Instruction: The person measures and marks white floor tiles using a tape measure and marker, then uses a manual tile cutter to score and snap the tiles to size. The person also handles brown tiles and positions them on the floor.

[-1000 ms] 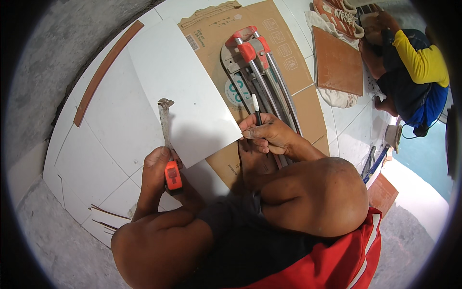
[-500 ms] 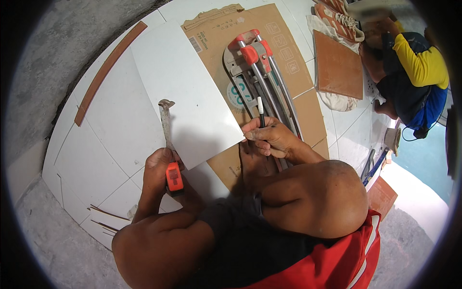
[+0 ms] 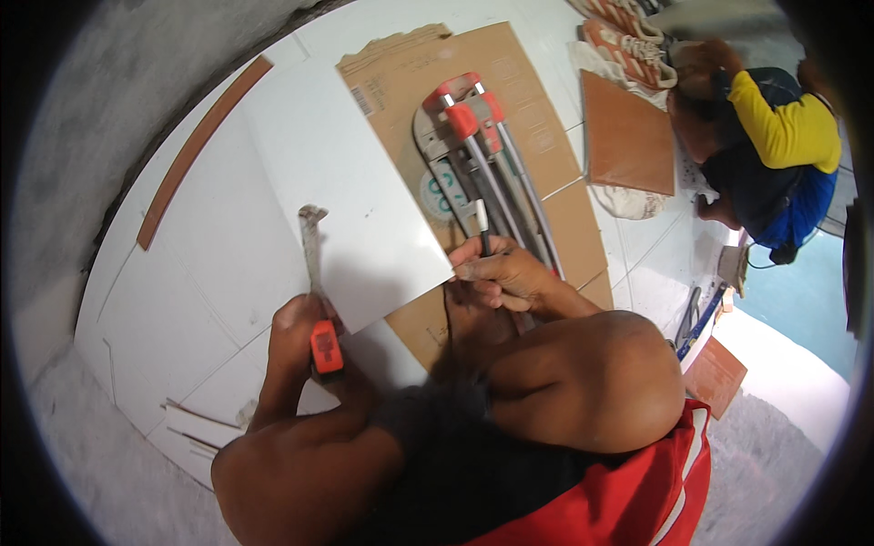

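Observation:
A large white tile [image 3: 364,200] lies at a slant in front of me. My left hand [image 3: 296,320] is closed around an orange-and-black tape measure [image 3: 325,347] at the tile's near-left edge. A dirty grey strip [image 3: 311,250] with a wider, hooked end reaches away from this hand; I cannot tell whether it is the tape's blade. My right hand [image 3: 501,271] is closed on a black marker with a white end [image 3: 482,218], which points up. Its thumb and fingertips touch the tile's near-right corner.
A red-and-grey tile cutter [image 3: 496,155] rests on flattened cardboard [image 3: 528,68]. Brown tile strip [image 3: 200,150] lies far left; thin strips [image 3: 196,428] lie near left. At the right are a brown tile [image 3: 628,136], shoes [image 3: 628,55] and a crouching person in yellow and blue [image 3: 783,136].
The whole view has shifted slightly, with the floor items sitting a little lower and further left. Both hands keep their holds, and the tile stays in place.

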The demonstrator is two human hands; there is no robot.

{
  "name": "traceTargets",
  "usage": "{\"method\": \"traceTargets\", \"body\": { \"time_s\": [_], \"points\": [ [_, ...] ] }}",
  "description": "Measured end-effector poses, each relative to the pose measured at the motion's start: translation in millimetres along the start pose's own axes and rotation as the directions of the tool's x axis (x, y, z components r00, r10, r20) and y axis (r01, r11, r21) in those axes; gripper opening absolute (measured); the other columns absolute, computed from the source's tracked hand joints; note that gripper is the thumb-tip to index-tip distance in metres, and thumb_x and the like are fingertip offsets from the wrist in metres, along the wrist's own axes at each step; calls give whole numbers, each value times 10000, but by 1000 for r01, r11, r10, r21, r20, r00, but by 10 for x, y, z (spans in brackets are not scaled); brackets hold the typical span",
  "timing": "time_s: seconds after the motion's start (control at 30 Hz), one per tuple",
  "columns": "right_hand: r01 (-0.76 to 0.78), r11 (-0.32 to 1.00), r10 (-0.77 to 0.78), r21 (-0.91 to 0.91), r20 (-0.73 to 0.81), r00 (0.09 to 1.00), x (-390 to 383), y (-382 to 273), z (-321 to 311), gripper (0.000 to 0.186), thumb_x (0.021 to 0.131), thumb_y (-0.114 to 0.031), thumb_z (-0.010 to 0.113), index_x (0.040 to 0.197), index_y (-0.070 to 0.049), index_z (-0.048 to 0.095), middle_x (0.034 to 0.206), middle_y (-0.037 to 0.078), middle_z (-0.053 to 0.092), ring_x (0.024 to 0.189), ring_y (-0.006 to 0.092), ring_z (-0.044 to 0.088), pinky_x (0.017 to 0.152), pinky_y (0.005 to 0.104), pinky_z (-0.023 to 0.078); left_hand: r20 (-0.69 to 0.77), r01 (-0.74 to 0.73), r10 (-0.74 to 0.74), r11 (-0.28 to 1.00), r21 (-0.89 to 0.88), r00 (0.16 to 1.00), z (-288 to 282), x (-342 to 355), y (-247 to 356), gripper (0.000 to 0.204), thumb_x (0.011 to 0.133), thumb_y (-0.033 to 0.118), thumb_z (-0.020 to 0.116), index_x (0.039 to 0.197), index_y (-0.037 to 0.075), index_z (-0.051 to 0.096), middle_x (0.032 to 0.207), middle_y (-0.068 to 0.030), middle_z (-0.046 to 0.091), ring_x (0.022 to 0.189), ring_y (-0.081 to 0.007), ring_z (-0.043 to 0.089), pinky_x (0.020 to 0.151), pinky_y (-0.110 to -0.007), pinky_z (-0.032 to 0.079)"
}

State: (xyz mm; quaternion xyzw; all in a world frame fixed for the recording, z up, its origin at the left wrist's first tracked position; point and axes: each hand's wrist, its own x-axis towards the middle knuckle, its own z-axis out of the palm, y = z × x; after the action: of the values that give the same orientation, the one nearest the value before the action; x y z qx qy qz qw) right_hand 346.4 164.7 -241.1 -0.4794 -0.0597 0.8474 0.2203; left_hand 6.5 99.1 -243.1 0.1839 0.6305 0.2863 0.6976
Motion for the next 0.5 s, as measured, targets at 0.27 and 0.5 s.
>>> {"method": "traceTargets", "body": {
  "time_s": [0.27, 0.5],
  "points": [
    [75, 997, -75, -2, 68, 995, -40, 34, -88, 172, 862, 35, 696, 1030, 30, 658, 838, 134, 691, 474, 73, 502, 381, 242, 406, 56, -147, 147, 989, -9, 988, 103, 7, -62, 333, 1053, 277, 444, 807, 64, 513, 660, -46, 549, 530, -120, 508, 497, -263, 424],
    [43, 999, -43, -1, 41, 998, -68, 1, -55, 191, 871, 25, 678, 1055, 19, 629, 860, 119, 665, 465, 67, 498, 375, 240, 418, 64, -120, 125, 990, -78, 990, 109, 30, -85, 353, 1059, 316, 469, 835, 51, 530, 663, -72, 582, 527, -137, 551, 494, -264, 451]
  ]
}}
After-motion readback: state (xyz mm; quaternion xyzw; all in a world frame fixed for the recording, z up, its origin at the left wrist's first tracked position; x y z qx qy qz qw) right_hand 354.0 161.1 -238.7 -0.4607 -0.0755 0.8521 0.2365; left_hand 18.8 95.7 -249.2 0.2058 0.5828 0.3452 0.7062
